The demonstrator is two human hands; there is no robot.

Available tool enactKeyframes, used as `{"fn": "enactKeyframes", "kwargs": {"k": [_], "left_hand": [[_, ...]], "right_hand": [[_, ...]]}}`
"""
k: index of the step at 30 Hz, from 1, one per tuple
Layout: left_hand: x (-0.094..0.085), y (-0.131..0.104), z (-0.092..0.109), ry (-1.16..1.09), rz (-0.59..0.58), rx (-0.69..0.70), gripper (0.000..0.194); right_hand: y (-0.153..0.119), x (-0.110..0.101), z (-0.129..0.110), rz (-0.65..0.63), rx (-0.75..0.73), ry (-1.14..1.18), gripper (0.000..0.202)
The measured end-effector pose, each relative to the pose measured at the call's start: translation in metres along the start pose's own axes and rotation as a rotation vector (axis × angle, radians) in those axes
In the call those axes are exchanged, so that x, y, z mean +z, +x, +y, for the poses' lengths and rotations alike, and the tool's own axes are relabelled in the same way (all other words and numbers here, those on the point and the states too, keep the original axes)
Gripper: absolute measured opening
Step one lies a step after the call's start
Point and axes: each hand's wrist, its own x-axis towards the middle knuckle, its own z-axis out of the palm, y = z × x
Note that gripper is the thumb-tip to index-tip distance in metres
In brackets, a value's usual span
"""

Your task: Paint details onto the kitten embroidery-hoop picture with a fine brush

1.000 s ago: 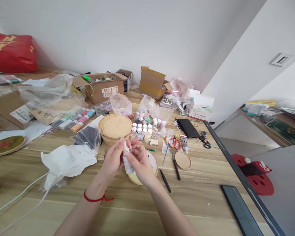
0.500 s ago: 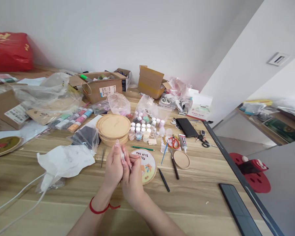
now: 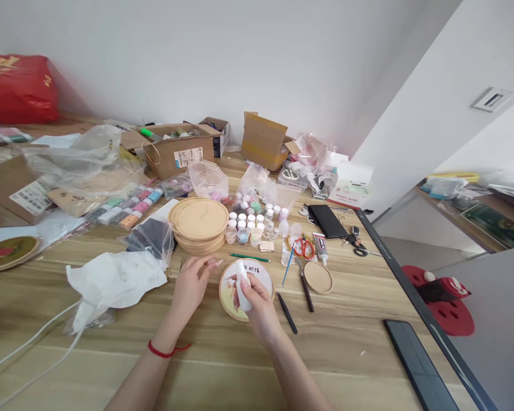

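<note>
I see a small white plastic bottle (image 3: 241, 287) wrapped in my right hand (image 3: 257, 299), fingers curled round its body, held just above the round wooden plaque with a painted picture and lettering (image 3: 245, 282) that lies flat on the light wooden table (image 3: 223, 359). My left hand (image 3: 191, 283) sits just left of the plaque, fingertips pinched narrowly on something small and pale that I cannot make out. A red string bracelet (image 3: 165, 350) circles that wrist. Left of the left hand lies a crumpled white tissue sheet (image 3: 115, 278). Behind the hands stands a stack of plain round wooden discs (image 3: 199, 222), with a cluster of little white-capped jars (image 3: 251, 222) beside it. To the right of the plaque lie a black pen (image 3: 287, 313), a brush and a small bare wooden disc (image 3: 318, 277).
</note>
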Motion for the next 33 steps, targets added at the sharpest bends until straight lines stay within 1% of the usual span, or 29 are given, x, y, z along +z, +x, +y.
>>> {"fn": "enactKeyframes", "kwargs": {"k": [3,7,10,13,17,21,24,26,29,33], "left_hand": [[0.008,-0.004,-0.011,0.123,0.023,0.062,0.038],[0.013,-0.006,-0.018,0.297,0.013,0.159,0.034],[0.015,-0.006,-0.023,0.363,0.059,0.218,0.03],[0.016,-0.006,-0.026,0.389,0.108,0.222,0.032],[0.014,-0.006,-0.027,0.369,0.098,0.212,0.034],[0.013,-0.006,-0.022,0.329,0.099,0.197,0.036],[0.011,-0.008,-0.016,0.305,0.131,0.19,0.035],[0.01,-0.008,-0.012,0.291,0.192,0.179,0.034],[0.005,-0.009,-0.006,0.243,0.286,0.161,0.032],[-0.002,-0.009,-0.002,0.139,0.324,0.125,0.027]], "right_hand": [[-0.002,-0.009,-0.001,0.021,-0.005,0.051,0.041],[-0.004,-0.017,-0.001,0.053,-0.075,0.039,0.053],[-0.005,-0.022,-0.004,0.065,-0.098,-0.031,0.063],[-0.006,-0.028,-0.008,0.036,-0.096,-0.041,0.068],[-0.007,-0.033,-0.015,0.017,-0.083,-0.003,0.069],[-0.008,-0.036,-0.022,0.007,-0.099,-0.021,0.06],[-0.01,-0.039,-0.025,0.026,-0.118,-0.061,0.054],[-0.013,-0.042,-0.028,0.046,-0.122,-0.119,0.051],[-0.019,-0.049,-0.031,0.096,-0.152,-0.264,0.05],[-0.021,-0.056,-0.034,0.156,-0.19,-0.491,0.051]]}}
